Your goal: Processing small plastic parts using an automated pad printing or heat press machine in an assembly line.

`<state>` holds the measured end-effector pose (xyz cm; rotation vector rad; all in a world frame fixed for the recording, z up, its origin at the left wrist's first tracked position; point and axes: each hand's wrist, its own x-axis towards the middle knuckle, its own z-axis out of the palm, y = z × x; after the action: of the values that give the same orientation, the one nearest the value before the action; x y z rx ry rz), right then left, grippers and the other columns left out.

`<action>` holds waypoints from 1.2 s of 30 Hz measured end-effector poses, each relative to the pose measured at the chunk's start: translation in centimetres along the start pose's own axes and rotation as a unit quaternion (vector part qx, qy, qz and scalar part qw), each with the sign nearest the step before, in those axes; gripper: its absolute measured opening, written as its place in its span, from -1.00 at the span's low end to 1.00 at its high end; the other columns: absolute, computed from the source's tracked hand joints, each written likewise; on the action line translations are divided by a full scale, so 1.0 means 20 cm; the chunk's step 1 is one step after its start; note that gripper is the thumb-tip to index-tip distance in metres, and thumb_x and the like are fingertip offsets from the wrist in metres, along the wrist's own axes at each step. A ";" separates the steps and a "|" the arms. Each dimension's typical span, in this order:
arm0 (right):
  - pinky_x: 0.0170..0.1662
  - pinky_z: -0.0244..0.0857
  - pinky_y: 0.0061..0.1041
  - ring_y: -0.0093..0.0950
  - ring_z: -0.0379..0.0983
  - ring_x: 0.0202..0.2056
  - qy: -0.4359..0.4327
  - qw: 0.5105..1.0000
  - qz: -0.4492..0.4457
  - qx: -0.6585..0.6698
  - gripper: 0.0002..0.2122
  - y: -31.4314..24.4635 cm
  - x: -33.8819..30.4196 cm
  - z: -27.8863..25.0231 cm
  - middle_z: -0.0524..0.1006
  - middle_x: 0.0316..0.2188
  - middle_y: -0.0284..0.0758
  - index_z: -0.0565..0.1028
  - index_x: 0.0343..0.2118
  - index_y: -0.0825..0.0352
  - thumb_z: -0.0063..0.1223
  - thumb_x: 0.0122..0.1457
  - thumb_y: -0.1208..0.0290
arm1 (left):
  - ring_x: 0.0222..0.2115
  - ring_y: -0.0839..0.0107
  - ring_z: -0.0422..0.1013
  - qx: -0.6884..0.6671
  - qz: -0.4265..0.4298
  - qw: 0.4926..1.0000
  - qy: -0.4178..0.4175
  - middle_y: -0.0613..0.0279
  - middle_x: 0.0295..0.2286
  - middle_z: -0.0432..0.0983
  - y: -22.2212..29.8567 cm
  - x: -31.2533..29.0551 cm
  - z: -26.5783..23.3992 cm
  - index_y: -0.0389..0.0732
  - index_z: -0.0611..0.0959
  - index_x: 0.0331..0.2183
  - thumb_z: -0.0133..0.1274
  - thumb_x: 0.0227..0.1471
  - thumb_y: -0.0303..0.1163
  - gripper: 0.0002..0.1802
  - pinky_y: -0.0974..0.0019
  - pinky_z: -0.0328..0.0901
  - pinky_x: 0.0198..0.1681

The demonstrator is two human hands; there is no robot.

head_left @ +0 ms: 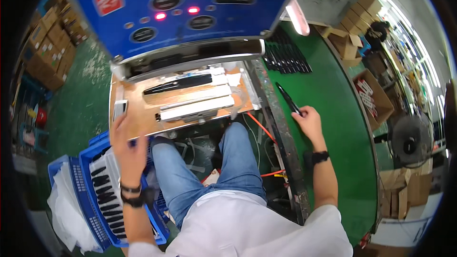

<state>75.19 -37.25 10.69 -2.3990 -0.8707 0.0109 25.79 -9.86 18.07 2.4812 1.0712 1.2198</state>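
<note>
My right hand pinches the near end of a long, slim, glossy black piece, which lies slanted along the green tabletop. My left hand, slightly blurred, hovers by the left edge of a wooden board with its fingers apart and nothing seen in them. Close to its fingertips is a small white switch-like box. Another long black piece rests in the fixture on the board, behind a pale metal bar.
A blue machine panel with lit red lamps overhangs the board. Several black pieces lie in a row at the far end of the green table. Blue crates with black pieces and white wrapping stand at my left. A fan is at right.
</note>
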 end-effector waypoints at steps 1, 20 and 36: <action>-0.27 0.42 -0.29 -0.24 0.54 -0.38 -0.003 1.000 -0.009 -0.027 -0.67 -0.02 0.00 0.02 0.57 -0.40 -0.17 0.63 -0.33 0.39 0.46 0.01 0.22 | 0.09 -0.01 0.39 0.017 -0.082 0.996 0.038 -0.05 0.06 0.50 -0.13 -0.16 -0.02 -0.33 0.59 0.07 0.21 0.16 -0.46 -0.56 0.06 0.23 0.23; -0.30 0.43 -0.33 -0.29 0.52 -0.45 -0.057 0.985 -0.139 -0.088 -0.66 -0.55 0.12 -0.05 0.59 -0.40 -0.16 0.61 -0.08 0.39 0.32 0.16 0.27 | -0.43 0.12 0.42 0.127 -0.547 0.823 -0.084 0.05 -0.45 0.47 -0.93 -2.32 -0.57 -0.33 0.53 -0.23 0.26 0.08 -0.36 -0.70 0.09 0.36 -0.26; -0.33 0.31 -0.59 -0.63 0.41 -0.40 -0.255 0.889 -0.361 0.123 -0.61 -1.48 0.24 0.20 0.58 -0.42 -0.33 0.59 0.07 0.31 0.35 0.22 0.29 | -0.09 0.39 0.43 -0.112 -0.338 0.932 0.069 0.17 -0.10 0.48 -0.54 -0.71 -0.40 -0.35 0.52 0.02 0.15 0.19 -0.56 -0.64 0.31 0.35 0.03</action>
<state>60.94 -14.09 23.78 -1.7233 -1.8387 0.4502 8.33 -12.73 9.67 1.6452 1.5408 1.2005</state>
